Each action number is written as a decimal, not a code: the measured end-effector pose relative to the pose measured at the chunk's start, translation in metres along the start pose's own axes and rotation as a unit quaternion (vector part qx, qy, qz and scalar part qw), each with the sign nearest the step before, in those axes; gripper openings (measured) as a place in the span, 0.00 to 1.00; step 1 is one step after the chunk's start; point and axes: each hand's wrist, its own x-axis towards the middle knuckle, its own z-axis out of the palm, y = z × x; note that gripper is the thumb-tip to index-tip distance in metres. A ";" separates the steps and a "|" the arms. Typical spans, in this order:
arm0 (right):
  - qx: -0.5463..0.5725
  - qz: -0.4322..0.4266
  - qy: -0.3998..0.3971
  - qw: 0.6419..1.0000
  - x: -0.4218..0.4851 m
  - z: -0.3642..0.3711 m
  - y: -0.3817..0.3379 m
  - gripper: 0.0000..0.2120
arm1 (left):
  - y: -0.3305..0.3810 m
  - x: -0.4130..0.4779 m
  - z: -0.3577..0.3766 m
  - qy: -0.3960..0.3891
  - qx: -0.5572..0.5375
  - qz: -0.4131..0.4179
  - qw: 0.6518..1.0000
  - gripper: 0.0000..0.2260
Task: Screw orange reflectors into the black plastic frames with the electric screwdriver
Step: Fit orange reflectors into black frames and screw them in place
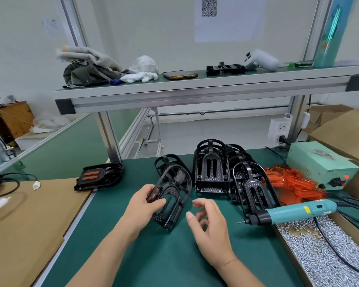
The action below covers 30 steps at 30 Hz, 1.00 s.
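My left hand [143,201] grips a black plastic frame [172,199] by its left edge, tilted just above the green mat. My right hand [207,220] hovers to the frame's right with loosely curled fingers, holding nothing. More black frames [211,168] stand stacked behind. A pile of orange reflectors [292,185] lies to their right. The teal electric screwdriver [288,212] rests across the edge of a box of screws [319,251], its bit pointing left. A frame with orange reflectors fitted [100,176] lies at the mat's left edge.
A pale green power supply [319,162] stands at the right rear, cables running to the screwdriver. Cardboard sheet [29,220] covers the left side. An upper shelf [195,85] carries cloths, a phone and a controller. Cardboard boxes line the right edge.
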 end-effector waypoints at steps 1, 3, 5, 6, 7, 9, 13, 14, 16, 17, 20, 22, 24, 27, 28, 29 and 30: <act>-0.006 -0.024 0.016 1.000 -0.002 0.000 -0.002 0.11 | 0.005 -0.009 -0.001 -0.004 0.027 0.027 0.999 0.09; -0.023 -0.065 0.032 0.997 -0.006 -0.001 -0.004 0.13 | 0.014 -0.025 -0.001 -0.011 0.075 0.070 0.995 0.10; -0.041 -0.091 0.034 0.994 -0.008 -0.001 -0.006 0.15 | 0.020 -0.038 0.001 -0.013 0.110 0.098 0.989 0.12; -0.049 -0.097 0.033 0.993 -0.008 -0.001 -0.007 0.15 | 0.023 -0.044 0.003 -0.014 0.124 0.108 0.986 0.12; -0.056 -0.102 0.033 0.993 -0.009 -0.001 -0.008 0.16 | 0.024 -0.049 0.005 -0.014 0.137 0.119 0.983 0.12; -0.064 -0.117 0.035 0.990 -0.010 -0.003 -0.011 0.16 | 0.024 -0.059 0.009 -0.014 0.168 0.149 0.974 0.13; -0.063 -0.151 0.073 0.984 -0.008 -0.016 -0.023 0.12 | 0.015 -0.075 0.015 -0.003 0.220 0.202 0.954 0.14; -0.059 -0.157 0.089 0.982 -0.003 -0.022 -0.028 0.09 | 0.012 -0.078 0.016 0.002 0.228 0.214 0.950 0.14; -0.070 -0.167 0.117 0.977 0.012 -0.040 -0.038 0.06 | 0.004 -0.087 0.021 0.005 0.242 0.247 0.938 0.14; -0.090 -0.164 0.125 0.974 0.022 -0.052 -0.042 0.06 | 0.000 -0.092 0.024 0.001 0.251 0.265 0.931 0.15; -0.203 -0.084 0.097 0.971 0.057 -0.087 -0.043 0.08 | -0.015 -0.103 0.033 -0.013 0.286 0.319 0.903 0.20; -0.289 0.004 0.059 0.955 0.079 -0.112 -0.033 0.10 | -0.024 -0.107 0.037 -0.013 0.305 0.357 0.883 0.24; -0.372 0.082 0.012 0.925 0.099 -0.136 -0.018 0.14 | -0.031 -0.108 0.040 -0.007 0.310 0.385 0.869 0.26; -0.464 0.163 -0.046 0.869 0.119 -0.165 0.005 0.21 | -0.036 -0.106 0.041 -0.011 0.308 0.401 0.863 0.24; -0.491 0.173 -0.058 0.852 0.124 -0.171 0.012 0.21 | -0.037 -0.105 0.042 -0.018 0.309 0.401 0.862 0.22; -0.513 0.178 -0.066 0.837 0.129 -0.176 0.017 0.21 | -0.038 -0.105 0.043 -0.025 0.314 0.398 0.862 0.21; -0.528 0.182 -0.070 0.826 0.133 -0.179 0.022 0.22 | -0.038 -0.105 0.044 -0.030 0.320 0.394 0.861 0.20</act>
